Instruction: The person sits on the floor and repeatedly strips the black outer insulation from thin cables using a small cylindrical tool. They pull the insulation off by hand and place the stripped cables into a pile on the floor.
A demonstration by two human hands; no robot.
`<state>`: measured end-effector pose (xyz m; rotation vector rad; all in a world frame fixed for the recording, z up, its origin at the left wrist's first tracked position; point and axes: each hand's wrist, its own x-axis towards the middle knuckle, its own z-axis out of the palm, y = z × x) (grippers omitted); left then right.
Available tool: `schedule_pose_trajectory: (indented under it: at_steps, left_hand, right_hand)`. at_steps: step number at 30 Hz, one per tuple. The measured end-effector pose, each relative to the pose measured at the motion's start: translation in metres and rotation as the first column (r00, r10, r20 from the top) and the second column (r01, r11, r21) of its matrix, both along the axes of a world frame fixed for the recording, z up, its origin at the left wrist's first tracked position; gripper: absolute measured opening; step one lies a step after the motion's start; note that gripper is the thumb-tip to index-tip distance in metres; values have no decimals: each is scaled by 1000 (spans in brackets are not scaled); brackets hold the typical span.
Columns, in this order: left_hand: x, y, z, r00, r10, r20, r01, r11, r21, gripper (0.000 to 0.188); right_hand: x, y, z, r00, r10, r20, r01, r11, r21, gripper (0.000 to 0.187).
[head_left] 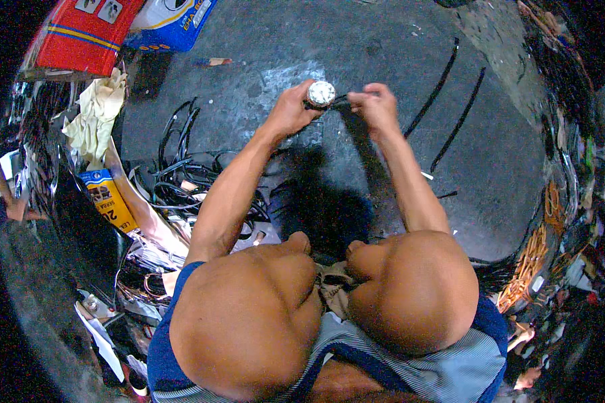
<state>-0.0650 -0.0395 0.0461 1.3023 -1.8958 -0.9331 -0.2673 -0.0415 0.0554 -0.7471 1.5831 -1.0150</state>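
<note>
My left hand [292,113] is closed around a round, white-topped object [321,93], held above the dark floor in front of my knees. Its kind cannot be told from above. A thin black strip [340,100] runs from beside it to my right hand [378,109], whose fingers are bent and pinched at the strip's end. That hand is slightly blurred. To the right of it, two long black strips [435,87] [458,121] lie on the floor. On the left, a tangled heap of black strips [177,164] rests beside my left forearm.
A red box [84,37] and a blue box [171,23] stand at the far left. Nearer are a crumpled cream cloth or paper [97,117] and a yellow-and-blue package [109,201]. Orange-brown sticks or strips [526,265] are piled at the right, among scraps.
</note>
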Motion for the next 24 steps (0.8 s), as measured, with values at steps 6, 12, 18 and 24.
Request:
schedule_pose_trajectory:
  at_steps: [6,12,18,24]
  left_hand:
    - [3,-7,14,1000,-18,-18,20,996,82,45]
    - [-1,-15,-13,999,-38,-9,38,998,-42,49]
    - [16,-6,4,999,-45,-23,45,999,-20,62]
    - [121,11,-5,705,636,312,-573,771,-278,50]
  right_hand:
    - [-93,23,197,927,-3,376,116,954,-276,17]
    - [-186,-23,294,951,195,240,8,760,-650,40]
    - [-206,-165,309,998,-53,23,56,793,-606,38]
    - [-237,-106,283,915,-226,-333,-129,618,-775,27]
